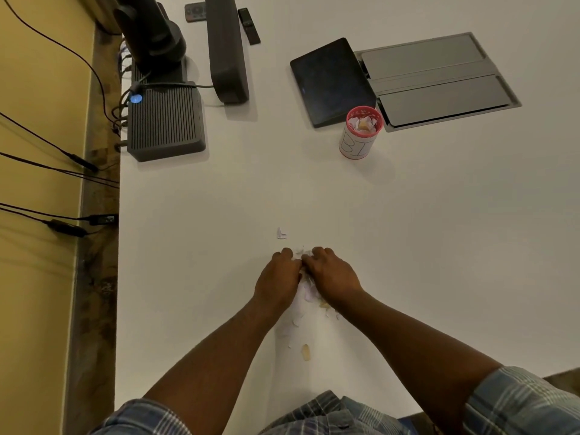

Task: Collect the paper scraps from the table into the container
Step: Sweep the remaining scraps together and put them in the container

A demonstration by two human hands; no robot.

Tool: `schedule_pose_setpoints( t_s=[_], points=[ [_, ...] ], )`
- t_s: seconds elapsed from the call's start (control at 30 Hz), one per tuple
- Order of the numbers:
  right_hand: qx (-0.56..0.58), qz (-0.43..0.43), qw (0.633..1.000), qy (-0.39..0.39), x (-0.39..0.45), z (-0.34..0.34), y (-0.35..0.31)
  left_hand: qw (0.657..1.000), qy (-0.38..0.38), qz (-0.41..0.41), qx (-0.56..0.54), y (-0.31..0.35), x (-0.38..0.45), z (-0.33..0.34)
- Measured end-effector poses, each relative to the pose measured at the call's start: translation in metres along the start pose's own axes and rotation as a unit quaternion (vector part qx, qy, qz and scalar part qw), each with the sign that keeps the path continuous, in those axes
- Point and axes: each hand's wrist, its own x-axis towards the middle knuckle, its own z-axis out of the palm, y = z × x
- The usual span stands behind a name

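A pile of small white and pale paper scraps (pixel 306 293) lies on the white table (pixel 439 230), between my two hands. My left hand (pixel 277 277) and my right hand (pixel 332 276) rest side by side on the pile, fingers curled into the scraps and touching each other. One loose white scrap (pixel 281 233) lies just beyond my fingers. A tan scrap (pixel 306 352) and a few white bits lie nearer to me. The container (pixel 360 133), a white cup with a red rim, stands far ahead to the right and holds scraps.
A dark tablet (pixel 329 81) and a grey floor-box lid (pixel 439 80) lie behind the container. A dark ribbed box (pixel 164 124), a monitor stand (pixel 227 48) and two remotes occupy the far left. Cables hang past the table's left edge.
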Motion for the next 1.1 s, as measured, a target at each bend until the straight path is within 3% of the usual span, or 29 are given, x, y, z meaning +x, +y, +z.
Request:
schedule_pose_setpoints(
  t_s=[0.3,0.5,0.7,0.9,1.1],
  points=[
    [-0.016,0.0,1.0,0.003,0.004,0.004,0.004,0.997,0.017,-0.039,-0.061,0.001,0.007,0.001],
    [0.075,0.063,0.995,0.025,0.011,0.001,0.014,0.995,0.044,-0.026,-0.086,-0.003,0.011,-0.001],
    [0.219,0.145,0.959,0.104,0.015,-0.031,0.025,0.993,0.081,-0.018,-0.086,-0.01,0.022,-0.01],
    [0.327,0.235,0.906,0.133,0.034,-0.072,0.05,0.986,0.106,-0.012,-0.127,-0.016,0.032,-0.016],
    [0.34,0.233,0.892,0.187,0.063,-0.119,0.072,0.981,0.131,0.001,-0.144,-0.018,0.035,-0.016]
  ],
)
